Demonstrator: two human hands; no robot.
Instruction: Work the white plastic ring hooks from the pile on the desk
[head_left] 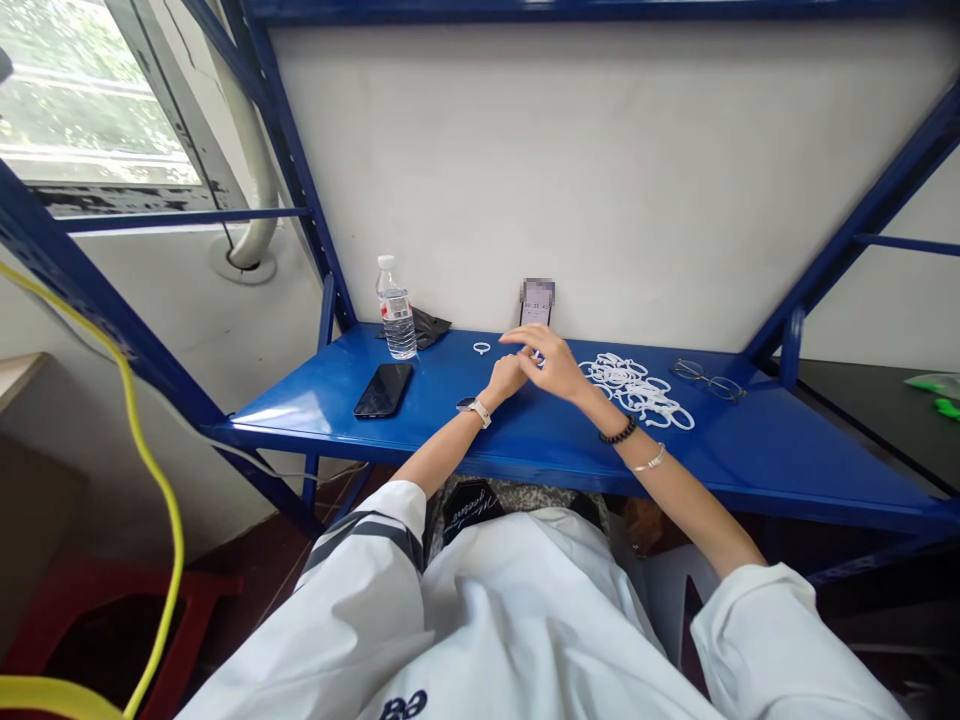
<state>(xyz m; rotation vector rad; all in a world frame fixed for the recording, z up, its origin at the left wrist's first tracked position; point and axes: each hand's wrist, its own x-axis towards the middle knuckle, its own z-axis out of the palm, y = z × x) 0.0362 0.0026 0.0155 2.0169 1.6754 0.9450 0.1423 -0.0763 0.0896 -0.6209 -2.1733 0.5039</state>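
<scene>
My left hand [507,380] is closed, its fingertips mostly hidden behind the right hand. My right hand [556,368] arches over it, thumb touching the left hand and fingers curved out to the left. Between the two hands shows a small part of a white plastic ring [539,358], pinched by both. Close by on the right lies a loose pile of white plastic rings [637,388], several overlapping. One single white ring [481,348] lies apart on the blue table [442,400], to the left of the hands.
A water bottle [397,315] stands at the back left before a crumpled black bag [430,327]. A black phone [383,390] lies flat nearby. Another phone [537,303] leans on the wall behind my hands. Eyeglasses [709,380] rest at right. Blue frame posts flank the table.
</scene>
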